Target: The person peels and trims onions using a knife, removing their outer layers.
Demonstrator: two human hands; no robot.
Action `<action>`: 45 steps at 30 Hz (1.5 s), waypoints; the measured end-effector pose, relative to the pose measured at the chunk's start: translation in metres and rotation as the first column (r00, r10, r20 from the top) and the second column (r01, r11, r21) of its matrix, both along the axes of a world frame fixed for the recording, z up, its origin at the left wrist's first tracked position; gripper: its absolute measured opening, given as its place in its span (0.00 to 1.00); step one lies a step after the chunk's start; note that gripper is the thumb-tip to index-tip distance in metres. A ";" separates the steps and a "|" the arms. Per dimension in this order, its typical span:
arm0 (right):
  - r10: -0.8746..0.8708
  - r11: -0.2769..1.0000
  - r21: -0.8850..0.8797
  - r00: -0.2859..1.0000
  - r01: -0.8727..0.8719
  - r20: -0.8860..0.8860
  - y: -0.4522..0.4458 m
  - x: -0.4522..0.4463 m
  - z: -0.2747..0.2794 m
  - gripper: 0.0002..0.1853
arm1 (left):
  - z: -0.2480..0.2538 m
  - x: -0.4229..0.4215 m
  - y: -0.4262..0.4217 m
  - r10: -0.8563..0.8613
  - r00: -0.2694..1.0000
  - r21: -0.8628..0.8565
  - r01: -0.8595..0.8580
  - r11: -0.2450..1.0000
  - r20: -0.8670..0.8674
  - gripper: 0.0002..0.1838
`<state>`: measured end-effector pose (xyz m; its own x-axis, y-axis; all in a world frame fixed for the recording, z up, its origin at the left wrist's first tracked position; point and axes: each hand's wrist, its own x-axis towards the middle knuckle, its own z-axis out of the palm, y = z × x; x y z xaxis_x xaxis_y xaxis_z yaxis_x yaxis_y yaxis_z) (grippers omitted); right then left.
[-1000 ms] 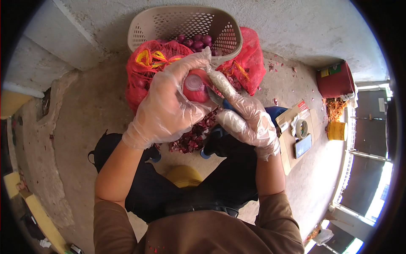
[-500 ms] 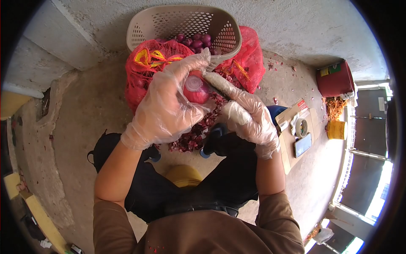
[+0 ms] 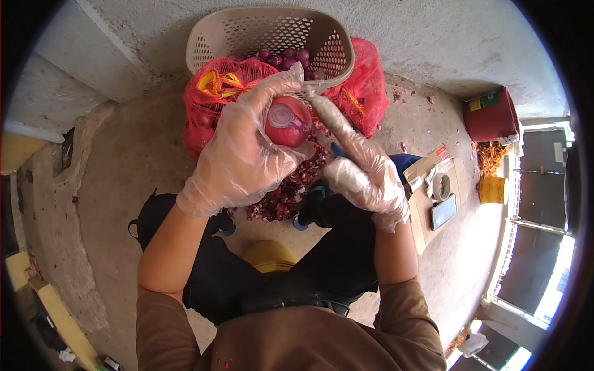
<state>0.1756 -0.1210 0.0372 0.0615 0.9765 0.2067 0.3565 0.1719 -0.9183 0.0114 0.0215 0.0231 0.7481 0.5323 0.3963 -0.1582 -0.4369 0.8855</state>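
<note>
A red onion (image 3: 288,122) with a flat cut face showing pale rings sits in my left hand (image 3: 238,148). The fingers and thumb of that hand wrap around it, inside a clear plastic glove. Just right of the onion is my right hand (image 3: 368,170), gloved too, its index finger stretched forward and the others curled. A small blue piece (image 3: 338,149) shows beside the curled fingers; what they grip is mostly hidden. Below both hands lies a heap of dark red onion skins (image 3: 278,201) on the floor.
A beige perforated basket (image 3: 272,28) with several onions stands against the wall, between red mesh bags (image 3: 201,105). To the right are cardboard (image 3: 424,229) with a tape roll (image 3: 441,185) and phone (image 3: 443,212), a red bucket (image 3: 492,117) and a yellow container (image 3: 493,190).
My right index finger has moved up and away from the onion, leaving a gap. The onion has turned slightly in my left hand, and more of it shows.
</note>
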 end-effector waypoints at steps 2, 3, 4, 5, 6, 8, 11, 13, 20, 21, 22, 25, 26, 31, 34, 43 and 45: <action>0.011 1.000 0.023 0.993 -0.014 0.121 0.001 -0.002 0.001 0.33 | -0.003 0.000 0.002 -0.003 1.000 0.032 0.002 0.999 0.025 0.36; 0.019 1.000 0.019 0.986 -0.022 0.165 0.002 -0.002 0.002 0.33 | -0.003 0.000 0.003 -0.005 0.999 0.048 0.003 0.999 0.037 0.35; 0.033 0.999 -0.016 0.983 -0.030 0.180 0.001 -0.002 0.006 0.33 | -0.003 0.000 0.003 -0.007 0.999 0.048 0.005 0.999 0.039 0.35; 0.040 0.999 -0.030 0.983 -0.036 0.180 0.002 -0.002 0.007 0.33 | -0.003 0.000 0.002 -0.009 0.999 0.048 0.007 0.999 0.040 0.35; 0.048 0.998 -0.045 0.983 -0.041 0.180 0.002 -0.002 0.009 0.33 | -0.003 0.000 0.002 -0.011 0.999 0.049 0.009 0.999 0.042 0.35; 0.052 0.998 -0.040 0.986 -0.046 0.156 0.003 -0.002 0.006 0.33 | -0.002 0.000 0.002 -0.013 1.000 0.024 0.013 1.000 0.023 0.35; 0.050 0.998 -0.041 0.987 -0.044 0.154 0.002 0.000 0.003 0.32 | 0.004 -0.004 0.002 -0.050 0.998 0.013 0.051 0.999 -0.040 0.36; 0.041 0.999 0.002 0.982 -0.042 0.182 0.004 0.000 -0.001 0.32 | 0.005 -0.005 0.002 -0.070 0.996 -0.004 0.070 0.998 -0.059 0.37; 0.031 0.999 -0.022 0.985 -0.028 0.171 0.003 -0.001 0.001 0.32 | 0.003 -0.004 0.002 -0.068 0.996 -0.014 0.067 0.998 -0.052 0.37; 0.032 0.999 -0.023 0.986 -0.029 0.165 0.003 -0.001 0.001 0.32 | 0.004 -0.004 0.002 -0.065 0.996 0.005 0.066 0.998 -0.062 0.37; 0.027 1.000 0.004 0.984 -0.028 0.176 0.003 -0.001 -0.002 0.32 | 0.004 -0.004 0.002 -0.063 0.996 -0.002 0.063 0.998 -0.060 0.37; 0.005 1.000 0.005 0.984 -0.006 0.177 0.004 -0.003 -0.004 0.32 | 0.005 -0.004 -0.001 -0.055 0.997 -0.036 0.054 0.998 -0.049 0.36; -0.006 1.000 0.002 0.983 0.006 0.184 0.004 -0.004 -0.004 0.32 | 0.004 -0.004 -0.002 -0.053 0.998 -0.058 0.050 0.997 -0.044 0.36; -0.058 0.996 -0.042 0.955 0.074 0.292 0.004 -0.007 0.000 0.31 | 0.000 -0.002 -0.003 0.070 0.997 0.157 -0.066 0.985 -0.022 0.34; -0.082 0.990 -0.091 0.964 0.108 0.254 0.003 -0.009 0.003 0.30 | 0.002 -0.003 -0.004 0.009 0.999 -0.028 -0.010 1.000 -0.048 0.33; -0.145 0.966 -0.222 0.988 0.130 -0.055 0.001 -0.012 0.007 0.28 | 0.006 -0.004 -0.003 -0.128 0.991 -0.254 0.116 0.960 -0.030 0.35; -0.157 0.966 -0.214 0.986 0.143 -0.053 0.001 -0.012 0.006 0.28 | 0.009 -0.005 -0.003 -0.142 0.989 -0.284 0.125 0.951 -0.042 0.36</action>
